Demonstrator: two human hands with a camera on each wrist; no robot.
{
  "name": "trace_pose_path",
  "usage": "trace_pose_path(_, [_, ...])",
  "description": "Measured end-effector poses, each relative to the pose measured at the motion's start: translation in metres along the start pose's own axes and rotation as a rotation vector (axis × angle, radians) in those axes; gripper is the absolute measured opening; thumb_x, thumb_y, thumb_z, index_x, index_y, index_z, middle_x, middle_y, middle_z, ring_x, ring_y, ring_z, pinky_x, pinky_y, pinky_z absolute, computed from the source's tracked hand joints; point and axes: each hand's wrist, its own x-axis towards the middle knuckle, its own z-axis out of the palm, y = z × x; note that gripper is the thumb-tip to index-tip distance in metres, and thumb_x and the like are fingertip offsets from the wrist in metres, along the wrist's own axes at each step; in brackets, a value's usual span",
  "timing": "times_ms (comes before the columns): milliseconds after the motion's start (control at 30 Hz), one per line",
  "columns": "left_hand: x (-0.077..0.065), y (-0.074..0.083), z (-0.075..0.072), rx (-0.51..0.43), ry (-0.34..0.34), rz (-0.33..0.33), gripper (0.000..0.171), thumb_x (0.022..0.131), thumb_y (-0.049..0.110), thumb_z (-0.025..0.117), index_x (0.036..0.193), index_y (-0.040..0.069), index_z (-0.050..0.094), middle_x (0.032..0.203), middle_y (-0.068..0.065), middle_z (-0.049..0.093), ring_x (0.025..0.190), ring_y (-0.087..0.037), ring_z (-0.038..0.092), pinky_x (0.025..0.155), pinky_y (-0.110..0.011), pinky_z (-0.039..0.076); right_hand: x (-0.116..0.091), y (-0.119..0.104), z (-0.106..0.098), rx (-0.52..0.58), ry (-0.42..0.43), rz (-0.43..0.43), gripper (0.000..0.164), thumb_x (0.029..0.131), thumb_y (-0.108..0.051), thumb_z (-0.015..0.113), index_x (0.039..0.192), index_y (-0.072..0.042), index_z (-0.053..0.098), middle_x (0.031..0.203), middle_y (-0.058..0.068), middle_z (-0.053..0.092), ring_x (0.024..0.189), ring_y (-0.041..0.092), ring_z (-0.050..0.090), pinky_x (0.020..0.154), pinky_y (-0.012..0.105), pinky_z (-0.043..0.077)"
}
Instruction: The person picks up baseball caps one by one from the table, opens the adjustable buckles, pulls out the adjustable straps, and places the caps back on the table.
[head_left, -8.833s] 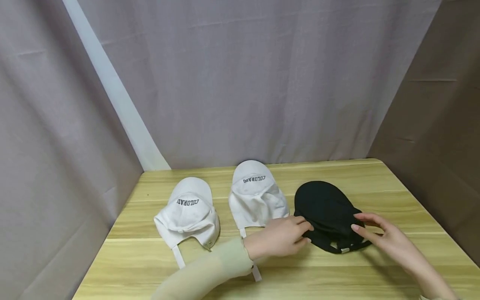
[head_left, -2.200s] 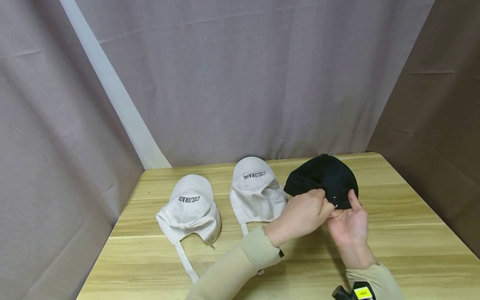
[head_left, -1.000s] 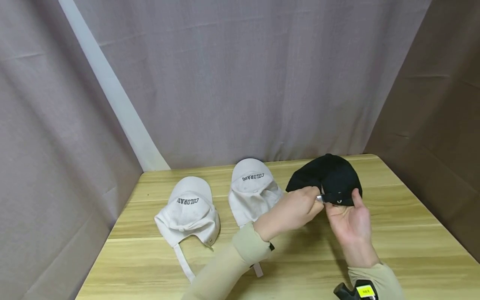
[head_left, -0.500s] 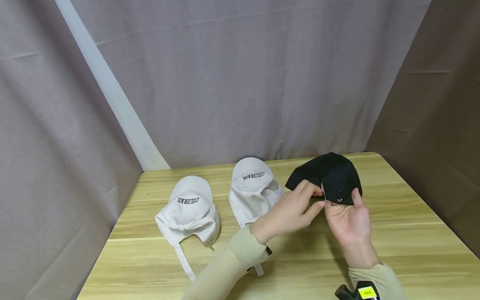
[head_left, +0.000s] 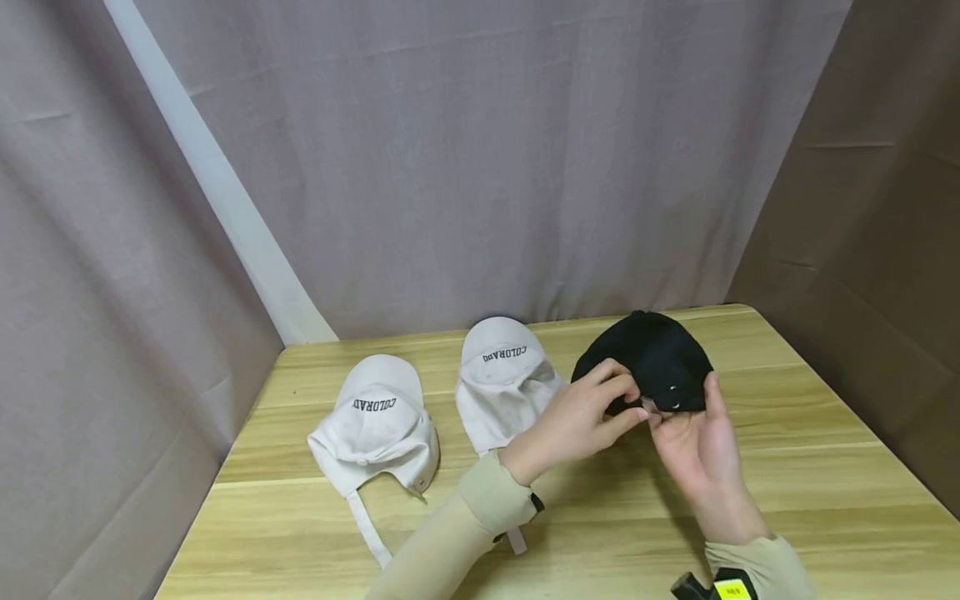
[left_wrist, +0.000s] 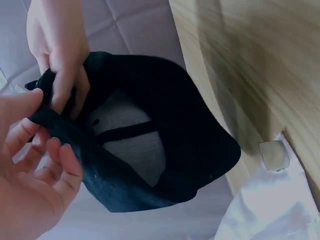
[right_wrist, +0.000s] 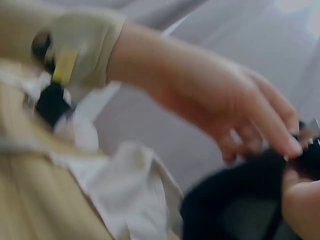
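Observation:
Both hands hold a black baseball cap [head_left: 652, 358] at the right of the head view, its back strap toward me. My left hand [head_left: 577, 417] pinches the strap's edge beside a small shiny buckle [head_left: 649, 407]. My right hand [head_left: 705, 458] grips the back rim, thumb outside. In the left wrist view, that right hand [left_wrist: 60, 45] has fingers inside the black cap [left_wrist: 195, 130], and its lining shows. The left hand [left_wrist: 35, 175] pinches from the near side there. The right wrist view is blurred; the left hand [right_wrist: 215, 95] reaches across to the strap.
Two white caps lettered COLORADO lie on the wooden table [head_left: 810, 467]: one left cap [head_left: 386, 429] and one middle cap [head_left: 498, 392], partly behind my left hand. Their loose straps trail toward me. A grey curtain [head_left: 465, 167] hangs behind the table, with brown fabric at right.
Earlier the black cap lay brim-away on the table; both hands have since lifted and turned it. The left hand went from a closed fist on the strap to a fingertip pinch by the buckle.

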Motion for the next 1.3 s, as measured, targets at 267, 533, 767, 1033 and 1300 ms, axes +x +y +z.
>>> trace_pose_path(267, [0.002,0.003,-0.005,-0.106,0.046,0.008,0.011,0.101,0.023,0.064,0.102,0.014,0.058,0.09,0.006,0.055,0.068,-0.002,0.044,0.064,-0.01,0.035,-0.023,-0.032,0.005,-0.747,-0.05,0.153,0.055,0.112,-0.029,0.017,0.135,0.002,0.055,0.133,0.018,0.062,0.126,0.027,0.058,0.105,0.036,0.045])
trace_pose_path(533, [0.006,0.009,-0.006,-0.032,0.047,0.004,0.015,0.1,0.028,0.065,0.107,0.015,0.061,0.099,0.007,0.061,0.07,-0.002,0.046,0.072,-0.012,0.04,-0.044,-0.041,0.037,-1.544,0.262,-0.144,0.027,0.108,-0.011,0.045,0.104,0.005,0.067,0.097,0.002,0.076,0.087,0.013,0.073,0.077,0.023,0.056])
trace_pose_path(767, [0.006,0.015,-0.001,0.058,-0.009,0.014,0.017,0.101,0.033,0.063,0.11,0.019,0.061,0.098,0.014,0.058,0.072,0.004,0.045,0.072,-0.009,0.04,-0.042,-0.029,0.053,-2.195,0.359,-0.257,0.018,0.104,-0.02,0.058,0.105,-0.005,0.068,0.091,-0.01,0.074,0.08,-0.005,0.064,0.069,0.012,0.048])
trace_pose_path(1033, [0.005,0.023,0.002,0.094,-0.071,0.028,0.018,0.102,0.033,0.06,0.111,0.017,0.062,0.099,0.012,0.06,0.078,0.004,0.046,0.075,-0.009,0.04,-0.038,-0.012,0.047,-2.58,0.086,-0.48,0.016,0.093,-0.016,0.073,0.082,-0.022,0.064,0.072,-0.01,0.06,0.064,0.001,0.053,0.059,0.013,0.04])
trace_pose_path(1300, [0.003,0.028,0.004,0.124,-0.106,0.008,0.018,0.102,0.033,0.06,0.111,0.018,0.065,0.102,0.012,0.063,0.084,0.005,0.051,0.077,-0.01,0.042,-0.038,-0.008,0.048,-2.738,-0.142,-0.614,0.022,0.091,-0.021,0.074,0.076,-0.02,0.057,0.068,-0.011,0.05,0.053,0.006,0.045,0.044,0.027,0.035])
